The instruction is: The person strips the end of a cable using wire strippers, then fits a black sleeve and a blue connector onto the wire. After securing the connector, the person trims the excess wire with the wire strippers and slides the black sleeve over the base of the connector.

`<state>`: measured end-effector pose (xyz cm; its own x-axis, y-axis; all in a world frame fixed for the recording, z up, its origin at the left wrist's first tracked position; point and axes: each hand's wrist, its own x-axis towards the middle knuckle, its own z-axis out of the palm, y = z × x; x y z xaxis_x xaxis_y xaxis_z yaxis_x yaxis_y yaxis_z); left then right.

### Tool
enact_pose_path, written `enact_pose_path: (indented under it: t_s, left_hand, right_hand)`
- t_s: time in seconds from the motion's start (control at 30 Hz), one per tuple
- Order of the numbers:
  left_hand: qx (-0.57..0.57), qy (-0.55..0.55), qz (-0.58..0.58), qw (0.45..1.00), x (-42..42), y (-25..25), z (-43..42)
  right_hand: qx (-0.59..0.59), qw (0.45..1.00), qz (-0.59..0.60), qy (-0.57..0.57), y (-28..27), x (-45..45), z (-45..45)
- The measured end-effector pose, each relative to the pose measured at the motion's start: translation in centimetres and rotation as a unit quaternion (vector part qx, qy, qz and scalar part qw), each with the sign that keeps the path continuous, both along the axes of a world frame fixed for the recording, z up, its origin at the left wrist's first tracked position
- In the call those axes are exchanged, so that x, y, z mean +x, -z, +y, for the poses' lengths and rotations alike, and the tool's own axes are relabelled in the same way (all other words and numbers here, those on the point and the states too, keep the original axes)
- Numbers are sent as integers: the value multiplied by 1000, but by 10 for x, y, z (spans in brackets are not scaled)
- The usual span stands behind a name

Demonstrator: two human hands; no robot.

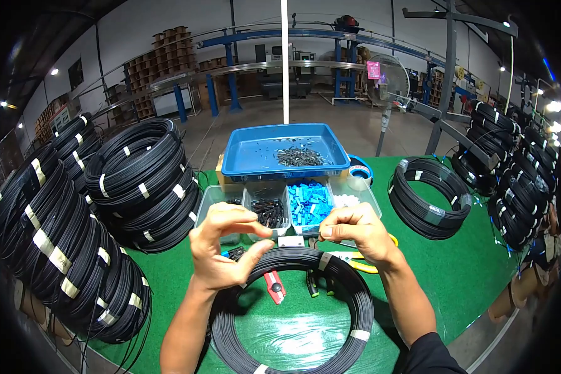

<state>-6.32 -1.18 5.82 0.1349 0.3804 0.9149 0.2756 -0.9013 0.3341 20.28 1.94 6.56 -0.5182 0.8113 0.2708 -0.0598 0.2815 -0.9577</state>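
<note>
My left hand [221, 249] is raised over the left rim of a black cable coil [363, 305], with thumb and fingers apart in a C shape and nothing between them. Opposite it, my right hand [366, 238] is closed in a pinch above the coil's far right side. Whatever may be in that pinch is too small to make out. The coil lies on the green table [417, 280], bound with pale tape. Inside its ring are a red tool [275, 287] and dark handles with green tips [313, 284]. Yellow-handled pliers [364, 267] lie partly behind my right wrist.
A divided clear bin holds blue connectors [309, 204], black parts [268, 212] and white pieces [346, 201]. Behind it stands a blue tray [243, 159] with dark scraps. Cable coils [134, 171] stack up at the left; another coil [431, 209] lies right. A fan [388, 81] stands beyond.
</note>
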Motion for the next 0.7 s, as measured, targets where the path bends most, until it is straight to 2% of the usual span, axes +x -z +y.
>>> enact_pose_path:
  t_s: [0.03,0.23,0.47,0.53,0.6,0.63,0.67,0.7]
  left_hand:
    - [26,-21,43,999,1,-2,1]
    - [58,-38,103,992,15,4,0]
    - [80,-50,116,989,6,3,4]
    - [52,-20,53,997,-1,1,7]
    - [-108,24,-90,990,-3,4,-5]
    - [-74,29,-85,993,-6,1,-1]
    - [-40,34,-80,995,-10,-1,4]
    - [-43,46,-66,996,-13,1,9]
  right_hand:
    - [1,1000,-1,0,0,-1,-1]
    - [4,1000,0,-15,1,-7,-6]
    - [16,1000,-11,-21,5,-5,0]
    - [19,1000,-6,-11,4,-4,0]
    - [54,998,21,31,3,-5,0]
    - [104,992,36,63,5,-10,0]
    - [105,992,37,63,7,-13,-1]
    - [232,965,1,121,9,-16,-1]
